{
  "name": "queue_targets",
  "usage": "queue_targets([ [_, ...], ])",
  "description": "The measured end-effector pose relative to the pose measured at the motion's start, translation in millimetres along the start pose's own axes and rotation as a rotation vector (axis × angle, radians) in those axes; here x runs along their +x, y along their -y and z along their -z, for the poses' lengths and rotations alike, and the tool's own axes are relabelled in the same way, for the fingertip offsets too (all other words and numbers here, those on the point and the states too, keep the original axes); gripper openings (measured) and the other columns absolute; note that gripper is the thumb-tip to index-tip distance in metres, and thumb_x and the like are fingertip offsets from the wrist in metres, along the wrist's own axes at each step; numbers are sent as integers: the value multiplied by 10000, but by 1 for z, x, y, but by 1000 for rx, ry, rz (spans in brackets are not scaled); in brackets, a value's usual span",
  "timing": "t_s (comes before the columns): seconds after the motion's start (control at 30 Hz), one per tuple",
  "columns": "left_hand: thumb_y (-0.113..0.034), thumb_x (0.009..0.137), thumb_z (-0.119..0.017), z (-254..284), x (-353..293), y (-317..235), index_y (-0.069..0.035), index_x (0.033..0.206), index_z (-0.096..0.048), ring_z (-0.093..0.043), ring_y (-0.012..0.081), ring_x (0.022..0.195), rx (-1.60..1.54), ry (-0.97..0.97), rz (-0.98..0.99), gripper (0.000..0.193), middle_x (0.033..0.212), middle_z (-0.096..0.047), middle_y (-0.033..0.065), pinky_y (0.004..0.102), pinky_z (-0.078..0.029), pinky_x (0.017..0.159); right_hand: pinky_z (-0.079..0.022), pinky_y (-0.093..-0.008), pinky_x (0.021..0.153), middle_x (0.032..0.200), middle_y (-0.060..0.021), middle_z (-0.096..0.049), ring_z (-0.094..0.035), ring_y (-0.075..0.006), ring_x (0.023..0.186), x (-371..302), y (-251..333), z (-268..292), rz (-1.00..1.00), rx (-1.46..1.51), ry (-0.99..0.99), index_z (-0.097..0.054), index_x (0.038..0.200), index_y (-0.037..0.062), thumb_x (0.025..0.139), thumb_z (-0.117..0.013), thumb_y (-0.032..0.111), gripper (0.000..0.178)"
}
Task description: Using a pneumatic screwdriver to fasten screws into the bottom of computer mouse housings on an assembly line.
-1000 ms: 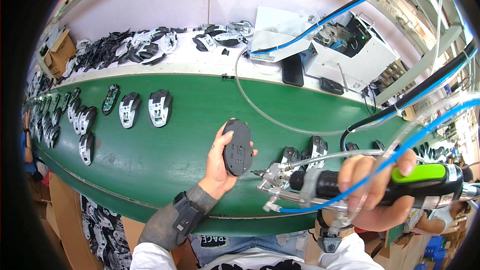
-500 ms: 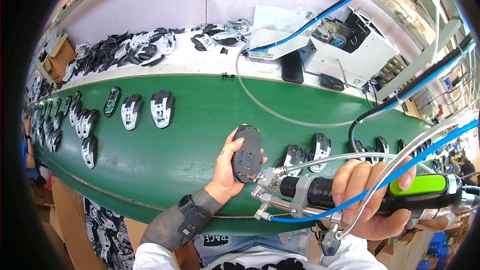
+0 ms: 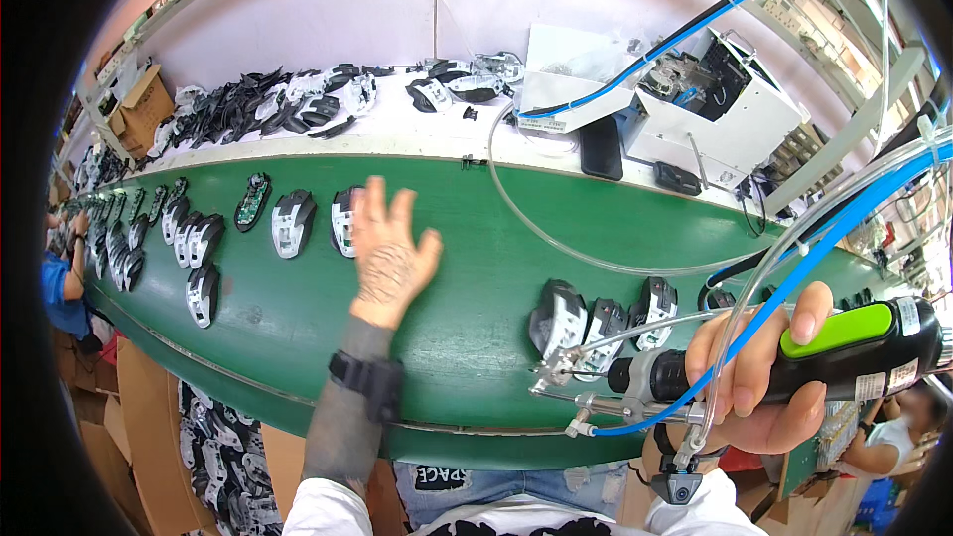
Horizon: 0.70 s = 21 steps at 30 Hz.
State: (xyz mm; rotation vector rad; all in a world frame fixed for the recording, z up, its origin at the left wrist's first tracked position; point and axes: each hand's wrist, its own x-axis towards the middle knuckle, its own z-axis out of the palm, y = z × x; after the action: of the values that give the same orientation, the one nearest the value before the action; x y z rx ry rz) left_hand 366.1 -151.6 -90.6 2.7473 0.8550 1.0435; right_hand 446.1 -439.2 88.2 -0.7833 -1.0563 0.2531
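My left hand (image 3: 390,253) is stretched out over the green belt (image 3: 437,328), fingers spread and holding nothing. It covers part of a grey-and-black computer mouse shell (image 3: 343,218); whether it touches the shell I cannot tell. My right hand (image 3: 759,362) is wrapped round a black power screwdriver (image 3: 839,352) with a green lever, fitted with a metal bracket and air tubes. Near the screwdriver's tip, a mouse (image 3: 558,320) lies on the belt beside another mouse (image 3: 605,330) and a third (image 3: 655,313). The tip overlaps them in the picture.
More mouse shells (image 3: 204,238) stand along the belt's left. On the white shelf (image 3: 397,134) lie piled black and grey parts (image 3: 248,104), a phone (image 3: 601,147) and a white machine (image 3: 695,119). A blue tube (image 3: 794,288) crosses before my right hand. Co-workers sit at both sides.
My left hand has let go of the mouse, which now lies on the belt near the screwdriver tip. The hand has moved left and away, opening its fingers. My right hand keeps the screwdriver.
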Motion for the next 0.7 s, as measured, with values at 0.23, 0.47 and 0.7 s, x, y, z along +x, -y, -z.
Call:
queue_targets([
  [0.23,-336,697,-676,-4,1,50,-137,1198,-512,-459,389,1062,-1,156,257,563,1294,-388,181,434,-414,882,-451,-284,570,606,15,-500,-507,-115,487,1,1,-3,20,-42,54,-325,1066,91,894,-494,318,331],
  [0.47,-277,838,-512,26,-15,-78,-113,1266,-428,-584,251,894,-2093,639,794,466,1068,-533,109,408,-509,771,-428,-313,586,667,-9,-494,-500,-122,487,-4,0,17,280,34,-215,-337,1108,107,890,-499,369,378],
  [0.7,-294,865,-465,45,-48,-108,-131,1353,-300,-578,243,906,-2341,747,843,541,1268,-434,126,463,-503,828,-441,-362,655,658,-10,-481,-490,-129,475,-3,-4,16,255,-33,-209,-332,1117,121,892,-489,381,378],
])
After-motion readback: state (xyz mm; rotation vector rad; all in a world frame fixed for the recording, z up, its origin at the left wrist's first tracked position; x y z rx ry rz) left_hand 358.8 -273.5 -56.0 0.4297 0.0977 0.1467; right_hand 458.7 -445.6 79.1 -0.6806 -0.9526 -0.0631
